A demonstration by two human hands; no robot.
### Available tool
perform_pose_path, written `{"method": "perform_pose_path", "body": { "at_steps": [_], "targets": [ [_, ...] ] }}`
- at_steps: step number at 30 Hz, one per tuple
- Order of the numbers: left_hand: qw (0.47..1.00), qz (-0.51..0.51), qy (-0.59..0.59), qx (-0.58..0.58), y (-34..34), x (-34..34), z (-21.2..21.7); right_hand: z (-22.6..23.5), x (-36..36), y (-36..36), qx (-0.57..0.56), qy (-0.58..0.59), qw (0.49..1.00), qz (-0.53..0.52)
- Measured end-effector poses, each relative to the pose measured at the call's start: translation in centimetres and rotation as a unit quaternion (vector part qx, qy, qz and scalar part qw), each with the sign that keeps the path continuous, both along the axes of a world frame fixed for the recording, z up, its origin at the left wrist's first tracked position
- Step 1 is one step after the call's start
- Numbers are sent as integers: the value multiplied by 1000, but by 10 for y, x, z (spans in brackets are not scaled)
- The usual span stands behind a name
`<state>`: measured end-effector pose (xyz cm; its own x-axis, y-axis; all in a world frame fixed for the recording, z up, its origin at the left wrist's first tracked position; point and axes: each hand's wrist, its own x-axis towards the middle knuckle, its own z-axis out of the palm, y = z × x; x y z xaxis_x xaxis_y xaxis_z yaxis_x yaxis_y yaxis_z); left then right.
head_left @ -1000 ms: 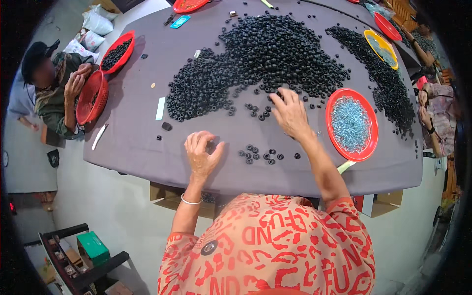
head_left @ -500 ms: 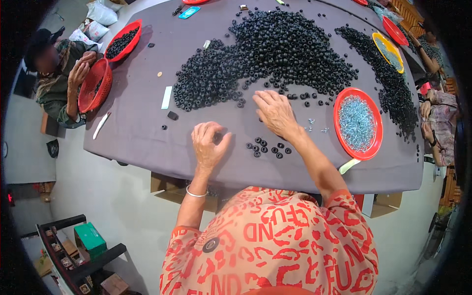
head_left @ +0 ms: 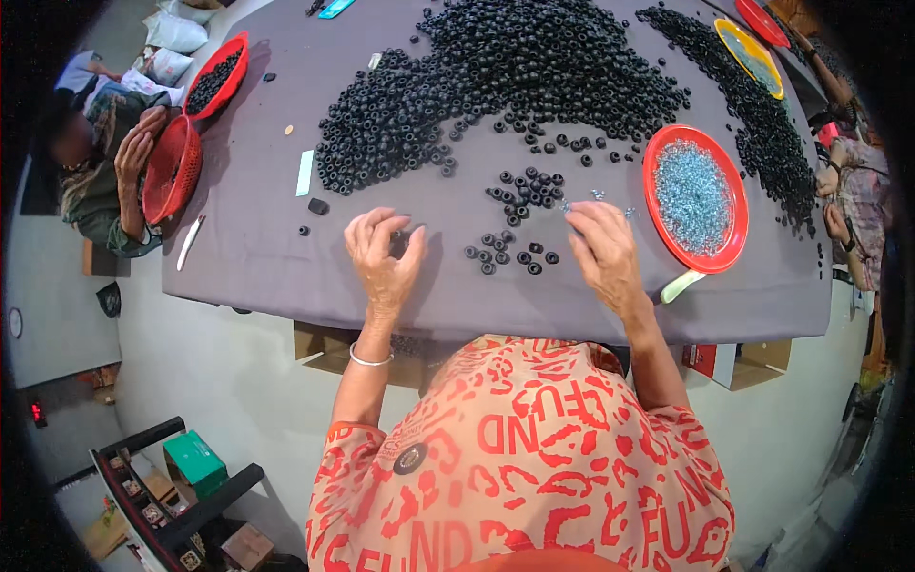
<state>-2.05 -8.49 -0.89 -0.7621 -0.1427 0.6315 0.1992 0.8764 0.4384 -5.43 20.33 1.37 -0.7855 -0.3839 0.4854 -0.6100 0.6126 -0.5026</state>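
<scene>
My left hand [head_left: 381,259] rests on the grey table cloth [head_left: 257,257], its fingers curled around a black rubber ring [head_left: 398,238]. A small cluster of loose black rings [head_left: 510,253] lies between my hands, with a second cluster [head_left: 529,186] just beyond. My right hand [head_left: 602,250] is palm down, fingertips drawn together at a few shiny metal bits [head_left: 593,196]; whether it grips one is hidden. A red tray [head_left: 667,243] of small blue-silver parts sits right of that hand. A big heap of black rings [head_left: 505,76] fills the table's far side.
A seated person at the left holds a red basket [head_left: 172,172]; another red tray [head_left: 214,76] holds black rings. A yellow tray [head_left: 753,52] and another person's arm [head_left: 839,224] are at the right. A white strip [head_left: 305,172] and a pale tool [head_left: 681,284] lie on the cloth.
My right hand has drawn back from the big heap toward the red tray, leaving more loose rings in front. My left hand has stayed put and closed its fingers.
</scene>
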Motion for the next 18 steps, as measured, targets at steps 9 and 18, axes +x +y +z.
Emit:
{"method": "perform_pose_path", "body": {
  "at_steps": [9, 18],
  "targets": [
    [981, -174, -85, -15, 57, -50, 16, -17, 25, 15, -70, -24, 994, -78],
    [962, -211, -170, 12, 64, -66, 1, -32, 28, 17, -96, -12, 985, -145]
  ]
}}
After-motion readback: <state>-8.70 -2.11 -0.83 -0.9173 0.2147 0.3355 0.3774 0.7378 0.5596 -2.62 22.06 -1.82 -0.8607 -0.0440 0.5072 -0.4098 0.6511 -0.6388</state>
